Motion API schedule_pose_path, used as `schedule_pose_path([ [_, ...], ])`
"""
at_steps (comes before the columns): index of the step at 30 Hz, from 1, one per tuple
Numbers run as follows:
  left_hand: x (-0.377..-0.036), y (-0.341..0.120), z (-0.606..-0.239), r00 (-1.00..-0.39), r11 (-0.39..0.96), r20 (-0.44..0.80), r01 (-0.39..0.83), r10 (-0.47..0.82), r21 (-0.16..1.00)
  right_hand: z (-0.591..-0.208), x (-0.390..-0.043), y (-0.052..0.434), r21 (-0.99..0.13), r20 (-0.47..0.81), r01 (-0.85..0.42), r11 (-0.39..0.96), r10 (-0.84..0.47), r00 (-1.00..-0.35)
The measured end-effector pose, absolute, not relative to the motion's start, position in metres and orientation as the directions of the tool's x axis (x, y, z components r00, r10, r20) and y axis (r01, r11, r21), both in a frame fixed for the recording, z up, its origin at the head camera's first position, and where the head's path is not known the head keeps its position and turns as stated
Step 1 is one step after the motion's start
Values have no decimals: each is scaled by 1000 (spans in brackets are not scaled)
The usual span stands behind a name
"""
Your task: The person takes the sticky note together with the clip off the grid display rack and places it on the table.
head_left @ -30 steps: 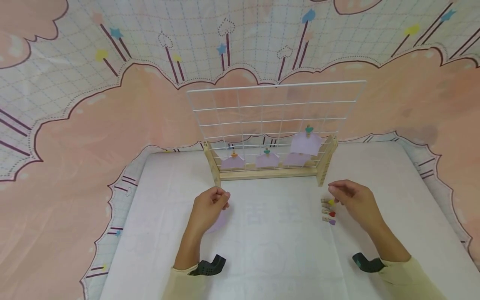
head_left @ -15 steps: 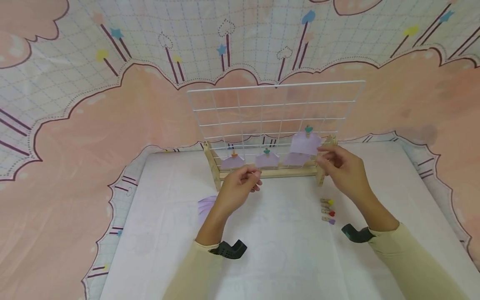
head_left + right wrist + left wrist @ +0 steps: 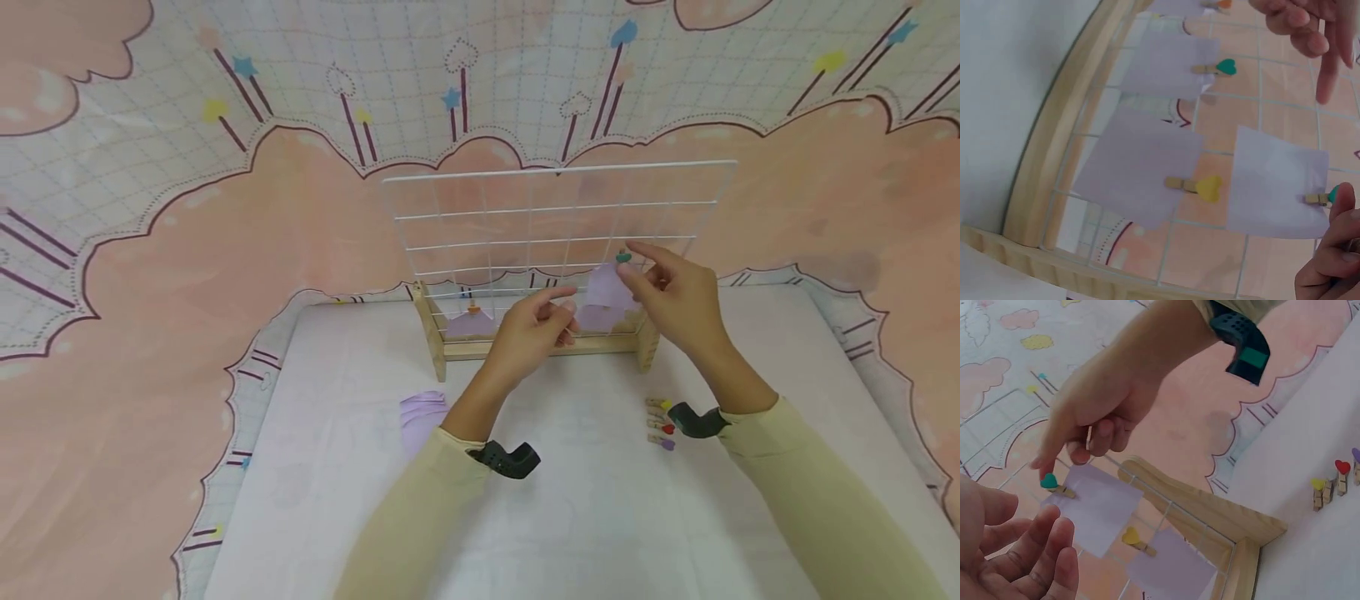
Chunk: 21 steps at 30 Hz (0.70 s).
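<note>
My right hand (image 3: 675,292) is raised at the right part of a white wire grid (image 3: 487,210). Its thumb and index finger pinch the green heart of a small wooden clothespin (image 3: 623,257), which clips a purple paper (image 3: 609,287) to the grid. My left hand (image 3: 528,329) hovers before the grid's lower middle, index finger extended, the others loosely bent, holding nothing. In the right wrist view, a yellow-heart clothespin (image 3: 1194,186) clips a lower purple paper (image 3: 1141,165), and another green-heart clothespin (image 3: 1215,68) clips the paper beside it. An orange-topped clothespin (image 3: 473,308) is at the left.
Wooden feet (image 3: 429,333) and a wooden bar carry the grid on the white table (image 3: 555,517). Loose purple papers (image 3: 422,417) lie at the left, partly behind my left sleeve. Several heart clothespins (image 3: 660,425) lie in a column at the right. Patterned cloth (image 3: 300,217) hangs behind.
My right hand has risen from beside the loose clothespins to the clipped green-heart one. My left hand has moved forward and right, away from the loose papers to the grid.
</note>
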State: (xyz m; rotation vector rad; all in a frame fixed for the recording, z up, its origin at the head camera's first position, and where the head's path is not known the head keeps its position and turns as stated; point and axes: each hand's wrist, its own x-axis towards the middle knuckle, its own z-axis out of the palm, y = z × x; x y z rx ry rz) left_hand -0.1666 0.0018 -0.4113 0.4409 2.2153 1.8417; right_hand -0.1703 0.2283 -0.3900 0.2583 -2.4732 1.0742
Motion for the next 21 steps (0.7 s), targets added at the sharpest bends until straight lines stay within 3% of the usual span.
schedule_pose_path([
  [7, -177, 21, -410, -927, 211, 54, 141, 370, 967, -381, -177, 226, -611, 421, -303, 732, -24, -907],
  [15, -183, 33, -409, -933, 258, 59, 159, 356, 953, -379, -181, 223, -509, 452, -320, 799, -68, -889],
  [21, -189, 42, -414, -937, 247, 69, 161, 342, 956, -382, -184, 222, -502, 482, -335, 797, -63, -874],
])
